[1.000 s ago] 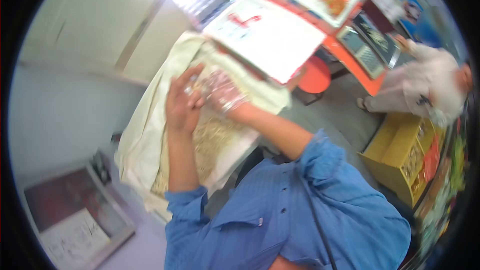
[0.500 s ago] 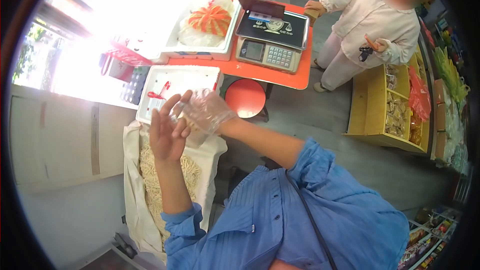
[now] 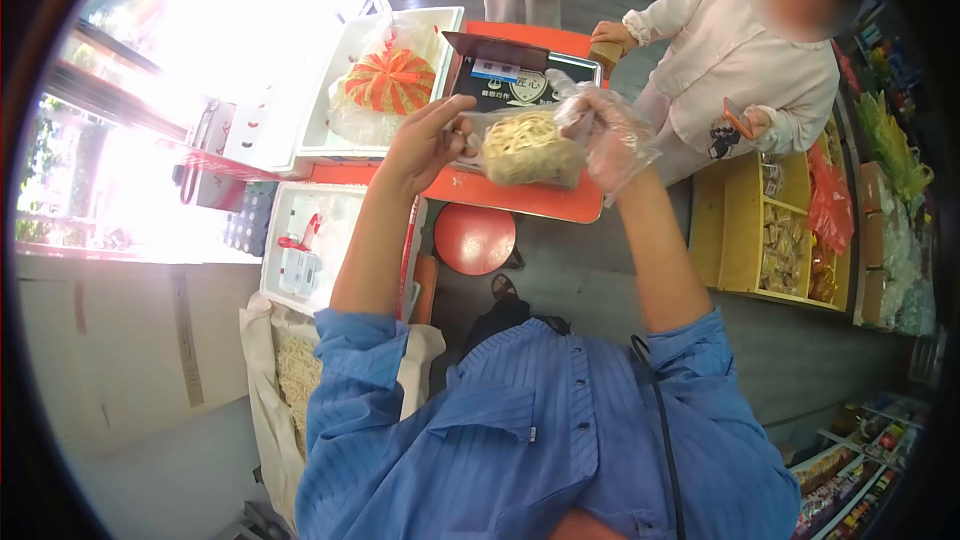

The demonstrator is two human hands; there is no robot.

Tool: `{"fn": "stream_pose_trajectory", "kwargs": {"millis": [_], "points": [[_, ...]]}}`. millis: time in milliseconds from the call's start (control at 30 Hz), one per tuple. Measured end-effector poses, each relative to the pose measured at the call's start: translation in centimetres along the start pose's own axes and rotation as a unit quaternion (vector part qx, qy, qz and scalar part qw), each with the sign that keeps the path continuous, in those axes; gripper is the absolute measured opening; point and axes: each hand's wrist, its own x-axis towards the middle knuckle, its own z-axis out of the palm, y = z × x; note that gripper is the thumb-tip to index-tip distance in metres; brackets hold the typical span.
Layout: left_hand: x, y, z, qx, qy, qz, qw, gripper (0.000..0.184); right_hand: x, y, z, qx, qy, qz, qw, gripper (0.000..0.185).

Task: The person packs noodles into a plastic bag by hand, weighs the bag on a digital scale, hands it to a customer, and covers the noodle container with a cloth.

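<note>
Head view: noodles in clear plastic lie crosswise at upper centre, the left hand pinching their left edge, the gloved right hand gripping their right, before the red bench.

In front of the weighing scale, the bare left hand and plastic-gloved right hand hold a clear plastic bag of noodles between them. The scale sits on a red table. Left of the scale, a white foam box holds a red-striped bundle. Below and before the scale stands a round red stool; right of the scale, a person in pale clothes.
</note>
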Motion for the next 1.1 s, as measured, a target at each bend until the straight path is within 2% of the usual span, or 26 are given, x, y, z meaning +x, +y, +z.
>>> {"fn": "stream_pose_trajectory", "kwargs": {"millis": [67,133,233,267,300,333,367,400,500,567,633,733,833,900,933,967,1033,1067,1100], "points": [[4.0,-0.1,-1.0,0.006,0.011,-0.010,1.000,0.031,1.8,-1.1,0.4,0.055,0.022,0.025,0.998,0.018],[7.9,-0.4,-1.6,0.028,0.012,-0.027,0.999,0.033,4.1,-1.4,0.2,0.054,0.030,0.030,0.998,0.018],[12.9,-0.7,-1.8,0.154,0.030,0.006,0.988,0.040,6.7,-1.9,0.3,0.050,0.050,0.009,0.997,0.020],[14.8,-0.9,-2.3,0.254,0.070,0.038,0.964,0.038,7.3,-1.9,0.3,0.049,0.058,-0.001,0.997,0.021],[16.3,-0.7,-2.7,0.401,0.123,0.140,0.897,0.039,7.8,-1.9,0.0,0.042,0.053,0.000,0.998,0.020],[17.9,-0.5,-3.3,0.532,0.172,0.237,0.794,0.041,8.6,-1.8,-0.7,0.036,0.045,0.002,0.998,0.020],[19.5,-0.2,-3.8,0.642,0.217,0.325,0.659,0.043,9.3,-2.0,-1.2,0.029,0.036,0.005,0.999,0.019],[20.8,0.4,-3.9,0.629,0.187,0.302,0.692,0.044,9.8,-2.2,-1.6,0.028,0.038,-0.009,0.999,0.017],[26.2,-0.8,-6.3,0.714,0.108,0.232,0.652,0.038,10.2,-2.9,-0.9,0.018,0.048,-0.031,0.998,0.013],[27.4,0.6,-5.5,0.796,0.069,0.095,0.594,0.026,10.4,-3.5,-1.0,0.000,0.042,-0.010,0.999,0.011],[26.7,1.5,-5.2,0.787,0.099,0.120,0.597,0.015,11.5,-3.6,-2.5,0.016,0.026,0.019,0.999,0.011],[24.5,3.8,-6.1,0.706,0.161,0.249,0.643,0.017,12.8,-3.4,-2.9,0.060,0.044,0.044,0.996,0.012],[18.6,8.6,-8.1,0.616,0.213,0.269,0.709,0.015,14.0,-4.0,-1.2,0.065,0.006,0.085,0.994,0.013],[13.3,10.8,-10.6,0.583,0.219,0.340,0.705,0.021,15.3,-4.1,-0.9,0.074,-0.054,0.074,0.993,0.014],[10.4,11.5,-12.0,0.609,0.227,0.349,0.675,0.025,15.8,-4.1,-0.5,0.090,-0.055,0.095,0.990,0.015],[7.2,11.9,-13.1,0.636,0.232,0.336,0.655,0.024,16.2,-3.8,-1.1,0.094,-0.067,0.101,0.988,0.016],[1.4,10.7,-15.8,0.649,0.307,0.284,0.636,0.025,17.2,-3.4,-1.9,0.100,-0.089,0.104,0.986,0.017],[-1.4,9.9,-16.9,0.669,0.335,0.232,0.622,0.026,17.3,-3.3,-1.5,0.105,-0.095,0.106,0.984,0.018],[-4.2,8.3,-18.2,0.647,0.365,0.210,0.636,0.026,17.1,-3.4,-2.0,0.100,-0.105,0.099,0.985,0.018]]}}
